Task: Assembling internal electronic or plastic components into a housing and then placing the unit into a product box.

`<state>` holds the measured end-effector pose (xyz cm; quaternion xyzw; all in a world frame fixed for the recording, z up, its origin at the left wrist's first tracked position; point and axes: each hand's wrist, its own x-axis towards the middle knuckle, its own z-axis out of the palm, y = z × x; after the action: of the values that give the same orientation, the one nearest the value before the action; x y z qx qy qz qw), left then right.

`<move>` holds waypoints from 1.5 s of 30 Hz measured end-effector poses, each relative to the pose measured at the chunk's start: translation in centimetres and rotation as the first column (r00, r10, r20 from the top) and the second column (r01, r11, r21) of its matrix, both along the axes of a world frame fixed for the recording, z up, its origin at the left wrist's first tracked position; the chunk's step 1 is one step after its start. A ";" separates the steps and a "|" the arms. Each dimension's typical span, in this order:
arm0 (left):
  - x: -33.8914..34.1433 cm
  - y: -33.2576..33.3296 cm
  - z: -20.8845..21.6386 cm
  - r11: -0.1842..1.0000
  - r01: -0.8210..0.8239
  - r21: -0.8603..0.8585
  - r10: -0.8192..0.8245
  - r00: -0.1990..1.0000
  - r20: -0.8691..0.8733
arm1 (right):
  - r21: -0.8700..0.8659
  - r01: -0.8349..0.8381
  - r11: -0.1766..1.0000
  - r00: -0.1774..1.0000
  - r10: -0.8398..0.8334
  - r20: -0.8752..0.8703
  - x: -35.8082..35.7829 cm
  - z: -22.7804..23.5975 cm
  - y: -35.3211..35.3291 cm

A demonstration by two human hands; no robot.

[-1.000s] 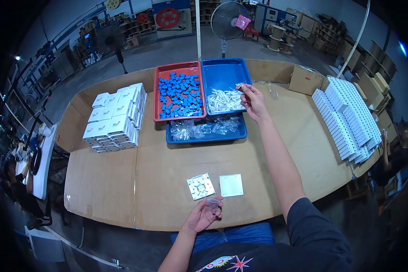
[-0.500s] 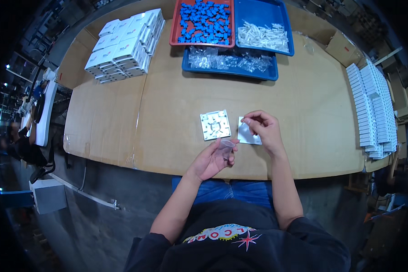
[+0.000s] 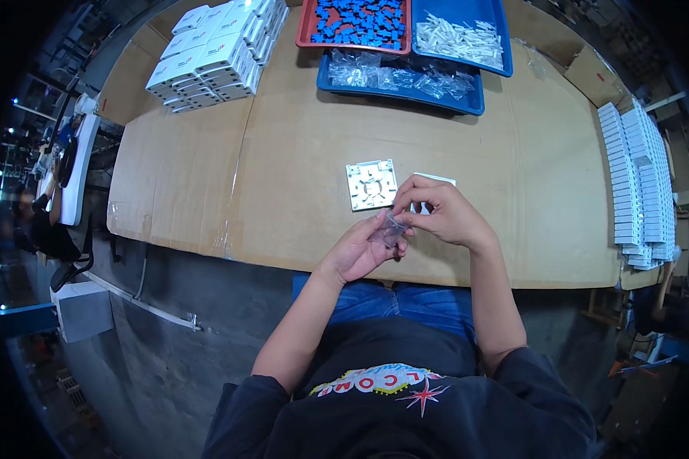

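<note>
My left hand (image 3: 364, 249) is closed around a small clear plastic bag (image 3: 391, 231), its mouth held upward. At that mouth my right hand (image 3: 442, 214) has thumb and forefinger pinched together; whatever they hold is too small to make out. Just beyond the hands a square white plastic tray (image 3: 371, 185) with moulded clips and a round centre lies flat on the table. Partly hidden behind my right hand is a flat white square piece (image 3: 438, 178).
Stacked white boxes (image 3: 220, 57) stand at the far left. A red tray (image 3: 306, 37) of blue parts and a blue tray (image 3: 504, 57) of white sleeves rest above another blue tray (image 3: 406, 100) of clear bags. White pieces (image 3: 637, 183) are piled at the right of the cardboard-covered table (image 3: 298, 161).
My right hand has moved left and down from above the white square piece to the bag's mouth. The view has shifted, so the table things sit higher in the picture.
</note>
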<state>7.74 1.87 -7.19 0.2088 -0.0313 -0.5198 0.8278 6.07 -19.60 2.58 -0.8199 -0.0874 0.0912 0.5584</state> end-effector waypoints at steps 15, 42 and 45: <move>0.0 0.1 0.0 1.000 -0.007 -0.010 0.007 1.000 -0.026 | -0.047 -0.250 0.967 0.967 0.248 -0.050 0.8 -0.5 0.9; 0.3 0.5 -0.4 0.999 0.046 -0.021 -0.047 0.998 -0.051 | 0.126 -0.100 0.987 0.979 0.120 -0.166 3.7 -0.1 -2.2; 0.2 0.3 -0.3 0.999 0.046 -0.008 -0.046 0.996 -0.071 | -0.083 0.080 0.993 0.995 -0.085 -0.057 7.3 -0.3 -6.9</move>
<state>7.94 2.17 -7.50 0.1868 -0.0080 -0.5458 0.8168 13.37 -26.53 2.27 -0.8414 -0.0328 0.0965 0.5307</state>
